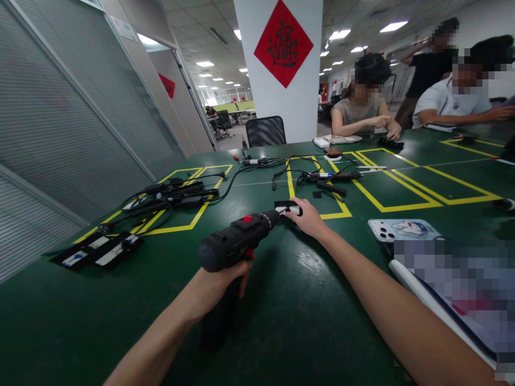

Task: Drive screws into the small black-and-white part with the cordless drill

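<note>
My left hand (231, 279) is closed round the handle of a black cordless drill (237, 241) with red details. The drill points forward and slightly right. Its tip meets, or almost meets, a small black box-like part with a white face (287, 209); I cannot tell whether they touch. That part is gripped at its right side by my right hand (309, 219), near the table's middle. My fingers and the drill's nose cover some of it, so its exact kind is unclear.
Black cables and adapters (177, 195) lie to the left, near flat black pieces with white labels (116, 252). An electric screwdriver (333, 176) lies beyond my right hand. A phone (404, 230) rests at the right. Several people sit or stand at the far right.
</note>
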Demonstrator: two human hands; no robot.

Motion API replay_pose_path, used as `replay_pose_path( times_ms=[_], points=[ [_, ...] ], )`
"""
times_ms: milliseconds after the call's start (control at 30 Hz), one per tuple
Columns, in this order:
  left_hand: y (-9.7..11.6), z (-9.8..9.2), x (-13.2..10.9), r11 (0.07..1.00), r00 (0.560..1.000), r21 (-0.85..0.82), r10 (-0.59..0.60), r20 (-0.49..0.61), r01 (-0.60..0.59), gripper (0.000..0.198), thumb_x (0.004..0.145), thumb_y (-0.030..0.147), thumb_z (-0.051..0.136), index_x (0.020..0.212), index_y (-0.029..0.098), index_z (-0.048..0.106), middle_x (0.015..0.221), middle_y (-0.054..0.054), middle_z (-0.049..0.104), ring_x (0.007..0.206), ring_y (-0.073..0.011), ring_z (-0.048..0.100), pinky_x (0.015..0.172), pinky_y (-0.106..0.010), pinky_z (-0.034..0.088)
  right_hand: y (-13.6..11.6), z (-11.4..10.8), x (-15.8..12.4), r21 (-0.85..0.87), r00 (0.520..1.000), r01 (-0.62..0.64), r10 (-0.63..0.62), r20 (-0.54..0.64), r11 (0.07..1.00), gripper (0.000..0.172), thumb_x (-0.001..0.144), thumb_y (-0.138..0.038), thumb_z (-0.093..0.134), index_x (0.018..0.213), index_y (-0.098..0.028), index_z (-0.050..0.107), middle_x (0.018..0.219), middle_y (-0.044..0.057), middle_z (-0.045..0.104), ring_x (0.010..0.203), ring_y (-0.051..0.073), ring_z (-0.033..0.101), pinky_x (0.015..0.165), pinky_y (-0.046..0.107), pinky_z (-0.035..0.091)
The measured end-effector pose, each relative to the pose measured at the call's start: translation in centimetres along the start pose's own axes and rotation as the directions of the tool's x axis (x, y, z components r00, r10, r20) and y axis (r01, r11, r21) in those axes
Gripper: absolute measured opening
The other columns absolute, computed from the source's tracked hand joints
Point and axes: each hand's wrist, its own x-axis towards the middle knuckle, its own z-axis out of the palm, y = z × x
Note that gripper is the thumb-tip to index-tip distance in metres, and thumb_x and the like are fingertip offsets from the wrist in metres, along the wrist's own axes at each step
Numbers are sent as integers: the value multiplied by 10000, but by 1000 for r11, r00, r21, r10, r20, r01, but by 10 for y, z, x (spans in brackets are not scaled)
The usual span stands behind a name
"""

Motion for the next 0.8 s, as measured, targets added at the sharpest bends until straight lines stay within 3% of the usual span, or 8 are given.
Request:
replay_pose_path(
  times_ms=[433,800],
  points=[
    [0,0,1,999,999,-7,36,6,-36,295,819,330,508,1019,127,584,597,-1,600,556,-177,550,603,-315,416,0,-6,3,6,1000,9,-9,28,1000,462,799,-411,614,1216,-226,547,1091,73,560,1016,207,564,907,330,420],
    [-1,0,0,1000,1000,-22,11,-13,-11,248,798,331,530,942,141,597,580,-1,607,556,-181,556,590,-308,420,2,-10,8,-17,998,42,-42,52,999,451,767,-423,649,1169,-234,576,1027,55,584,945,196,576,873,326,427]
  ],
)
